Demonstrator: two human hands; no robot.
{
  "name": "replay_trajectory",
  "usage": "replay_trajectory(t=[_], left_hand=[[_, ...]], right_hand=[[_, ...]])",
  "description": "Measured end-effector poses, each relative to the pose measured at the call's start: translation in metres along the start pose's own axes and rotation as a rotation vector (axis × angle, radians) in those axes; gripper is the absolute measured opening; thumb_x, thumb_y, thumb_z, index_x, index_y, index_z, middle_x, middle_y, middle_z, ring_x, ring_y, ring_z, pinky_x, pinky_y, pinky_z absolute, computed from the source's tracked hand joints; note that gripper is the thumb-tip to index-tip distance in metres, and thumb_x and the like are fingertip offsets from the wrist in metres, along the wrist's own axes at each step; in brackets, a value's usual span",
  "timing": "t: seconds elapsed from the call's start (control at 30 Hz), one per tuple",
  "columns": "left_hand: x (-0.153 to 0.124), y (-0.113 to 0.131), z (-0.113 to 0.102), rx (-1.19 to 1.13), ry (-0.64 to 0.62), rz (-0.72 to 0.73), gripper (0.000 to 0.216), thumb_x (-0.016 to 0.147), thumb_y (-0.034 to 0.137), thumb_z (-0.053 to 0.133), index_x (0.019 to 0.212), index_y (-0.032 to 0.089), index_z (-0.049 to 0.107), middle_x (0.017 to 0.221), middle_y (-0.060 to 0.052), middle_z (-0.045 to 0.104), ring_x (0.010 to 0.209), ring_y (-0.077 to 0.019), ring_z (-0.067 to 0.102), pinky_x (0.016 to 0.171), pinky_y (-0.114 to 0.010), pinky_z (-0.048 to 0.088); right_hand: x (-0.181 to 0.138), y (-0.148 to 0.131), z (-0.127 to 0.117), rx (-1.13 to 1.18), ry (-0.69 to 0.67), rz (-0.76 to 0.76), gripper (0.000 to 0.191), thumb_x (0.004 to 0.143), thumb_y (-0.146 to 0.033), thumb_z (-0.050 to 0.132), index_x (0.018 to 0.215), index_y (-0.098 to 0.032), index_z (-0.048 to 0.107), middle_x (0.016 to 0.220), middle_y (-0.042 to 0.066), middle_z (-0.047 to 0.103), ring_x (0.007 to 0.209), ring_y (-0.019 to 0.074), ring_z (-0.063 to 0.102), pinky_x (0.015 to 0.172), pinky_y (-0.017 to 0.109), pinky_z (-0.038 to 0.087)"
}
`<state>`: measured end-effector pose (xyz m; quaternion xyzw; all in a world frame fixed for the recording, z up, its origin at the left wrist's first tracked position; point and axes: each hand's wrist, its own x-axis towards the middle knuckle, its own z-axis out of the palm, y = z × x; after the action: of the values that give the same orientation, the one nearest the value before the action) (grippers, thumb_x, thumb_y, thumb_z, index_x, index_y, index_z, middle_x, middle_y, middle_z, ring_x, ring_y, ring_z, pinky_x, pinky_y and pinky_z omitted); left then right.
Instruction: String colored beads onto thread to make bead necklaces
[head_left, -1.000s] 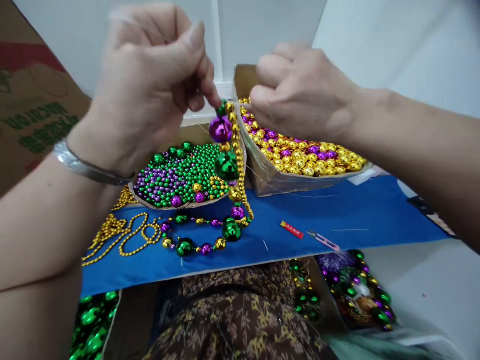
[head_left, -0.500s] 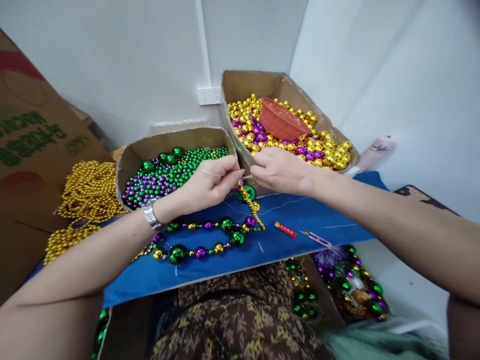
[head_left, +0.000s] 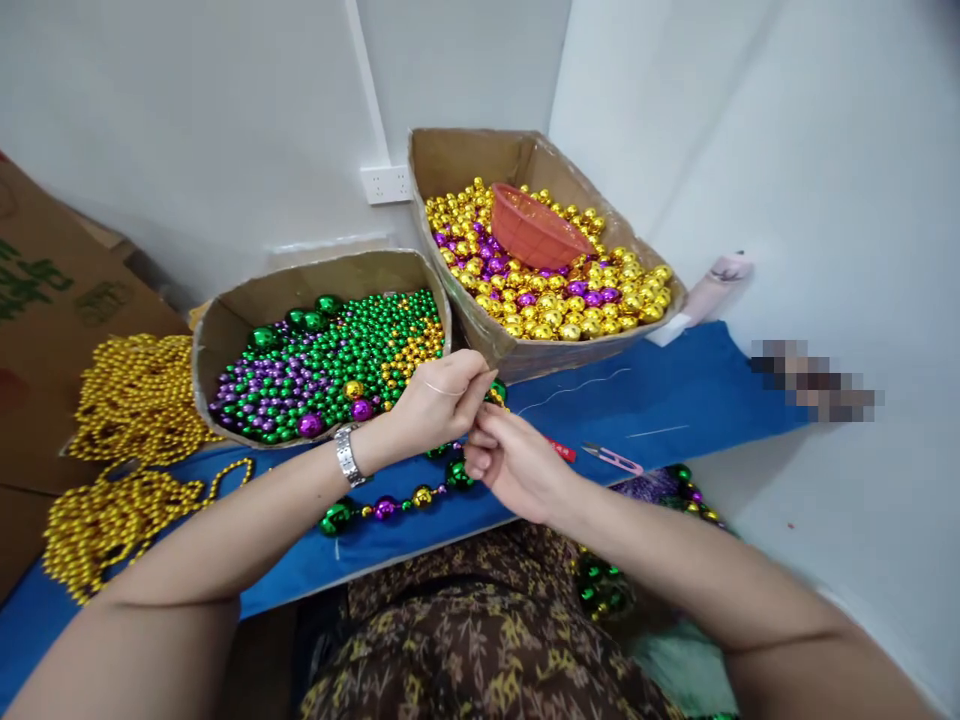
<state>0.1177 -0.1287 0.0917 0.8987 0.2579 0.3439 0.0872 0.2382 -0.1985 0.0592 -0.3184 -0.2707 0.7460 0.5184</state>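
Observation:
My left hand (head_left: pixel 439 398) and my right hand (head_left: pixel 514 462) meet over the blue mat (head_left: pixel 645 400), fingers pinched together on the end of a bead necklace (head_left: pixel 390 505). The necklace has big green, purple and gold beads and trails to the left on the mat below my hands. A thin thread (head_left: pixel 570 388) runs from my hands to the right across the mat. My left wrist wears a metal watch band.
A cardboard box of small green, purple and gold beads (head_left: pixel 330 350) sits behind my left hand. A box of larger gold and purple beads (head_left: pixel 540 290) holds a red bowl (head_left: pixel 536 225). Gold bead strands (head_left: pixel 127 400) lie left. Small snips (head_left: pixel 611 459) lie right.
Both hands dropped from near the camera to the mat and drew toward me. The right hand moved left, under the left. The view shifted so the boxes show fully.

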Motion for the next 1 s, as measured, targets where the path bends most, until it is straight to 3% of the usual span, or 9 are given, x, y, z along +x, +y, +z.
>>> replay_trajectory(t=[0.13, 0.27, 0.37, 0.47, 0.53, 0.73, 0.87, 1.0], left_hand=[[-0.002, -0.001, 0.005, -0.013, -0.007, -0.007, 0.021, 0.092, 0.018, 0.046, 0.071, 0.017, 0.049, 0.062, 0.001, 0.051, 0.055, -0.0098, 0.046, 0.053, -0.023, 0.035], [-0.001, -0.001, 0.001, -0.067, -0.012, -0.055, 0.021, 0.092, 0.019, 0.046, 0.072, 0.017, 0.050, 0.063, 0.001, 0.055, 0.056, -0.0096, 0.048, 0.054, -0.023, 0.037], [-0.002, -0.003, -0.004, -0.161, -0.031, -0.109, 0.023, 0.093, 0.023, 0.045, 0.072, 0.017, 0.051, 0.064, 0.000, 0.056, 0.056, -0.0095, 0.049, 0.054, -0.023, 0.037], [-0.006, -0.010, -0.005, -0.262, -0.047, -0.182, 0.024, 0.095, 0.027, 0.043, 0.074, 0.017, 0.051, 0.065, 0.000, 0.056, 0.057, -0.0100, 0.049, 0.055, -0.023, 0.038], [-0.011, -0.015, -0.002, -0.272, -0.062, -0.221, 0.024, 0.095, 0.028, 0.043, 0.074, 0.018, 0.051, 0.065, 0.001, 0.054, 0.058, -0.0102, 0.048, 0.056, -0.023, 0.038], [-0.022, -0.026, 0.012, -0.178, -0.218, -0.231, 0.022, 0.092, 0.025, 0.047, 0.074, 0.016, 0.055, 0.065, 0.002, 0.053, 0.060, -0.0104, 0.046, 0.057, -0.023, 0.036], [-0.023, -0.032, 0.016, -0.250, -0.276, -0.264, 0.024, 0.090, 0.027, 0.049, 0.070, 0.016, 0.055, 0.061, 0.002, 0.054, 0.056, -0.0099, 0.046, 0.054, -0.022, 0.036], [-0.022, -0.039, 0.014, -0.420, -0.178, -0.360, 0.026, 0.089, 0.031, 0.051, 0.070, 0.015, 0.057, 0.062, 0.001, 0.056, 0.058, -0.0102, 0.048, 0.055, -0.022, 0.039]], right_hand=[[0.010, 0.027, -0.005, 0.232, -0.046, -0.005, 0.038, 0.071, -0.033, 0.076, 0.076, -0.023, 0.039, 0.051, -0.013, 0.028, 0.043, 0.0043, 0.028, 0.045, 0.017, 0.024], [0.021, 0.039, -0.024, 0.073, -0.029, -0.112, 0.034, 0.075, -0.041, 0.072, 0.092, -0.026, 0.046, 0.052, -0.013, 0.029, 0.041, 0.0060, 0.027, 0.044, 0.018, 0.023], [0.027, 0.040, -0.042, -0.391, 0.073, -0.348, 0.025, 0.084, -0.045, 0.061, 0.093, -0.025, 0.049, 0.057, -0.009, 0.040, 0.045, 0.0098, 0.036, 0.048, 0.024, 0.033], [0.034, 0.036, -0.059, -0.973, 0.194, -0.606, 0.013, 0.091, -0.035, 0.052, 0.096, -0.023, 0.053, 0.078, 0.002, 0.058, 0.060, 0.0158, 0.052, 0.063, 0.032, 0.043], [0.039, 0.034, -0.068, -1.249, 0.256, -0.762, 0.014, 0.093, -0.028, 0.045, 0.101, -0.021, 0.054, 0.091, 0.007, 0.063, 0.072, 0.0193, 0.058, 0.071, 0.034, 0.045], [0.058, 0.029, -0.086, -1.841, 0.322, -1.001, 0.022, 0.096, -0.017, 0.038, 0.099, -0.018, 0.060, 0.073, 0.009, 0.061, 0.074, 0.0230, 0.054, 0.069, 0.036, 0.041], [0.065, 0.027, -0.083, -1.900, 0.295, -1.019, 0.025, 0.097, -0.017, 0.037, 0.100, -0.017, 0.061, 0.073, 0.009, 0.060, 0.074, 0.0228, 0.054, 0.068, 0.036, 0.042], [0.056, 0.045, -0.071, -1.613, 0.341, -0.928, 0.026, 0.096, -0.022, 0.040, 0.113, -0.017, 0.059, 0.093, 0.012, 0.065, 0.088, 0.0241, 0.059, 0.078, 0.038, 0.049]])
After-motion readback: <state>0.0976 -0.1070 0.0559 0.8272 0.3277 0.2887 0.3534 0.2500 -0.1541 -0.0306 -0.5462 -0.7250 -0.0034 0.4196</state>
